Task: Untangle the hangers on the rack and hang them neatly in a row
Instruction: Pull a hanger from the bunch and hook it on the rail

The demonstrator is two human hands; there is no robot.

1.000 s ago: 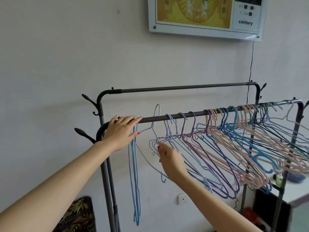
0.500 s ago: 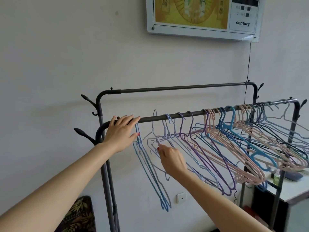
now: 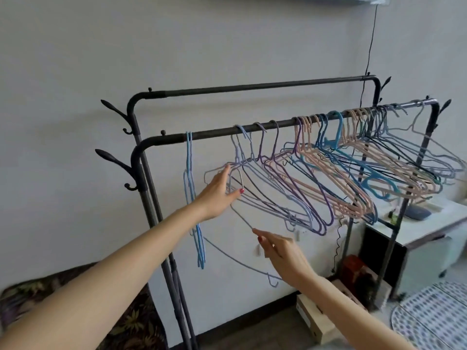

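Right hand pinching grey hanger (hook off rail).

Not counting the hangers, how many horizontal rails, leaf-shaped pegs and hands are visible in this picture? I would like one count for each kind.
Horizontal rails: 2, the back rail and the front rail
Leaf-shaped pegs: 4, two at each end of the rack
Hands: 2, the left hand and the right hand, which pinches a grey wire hanger
Total: 8
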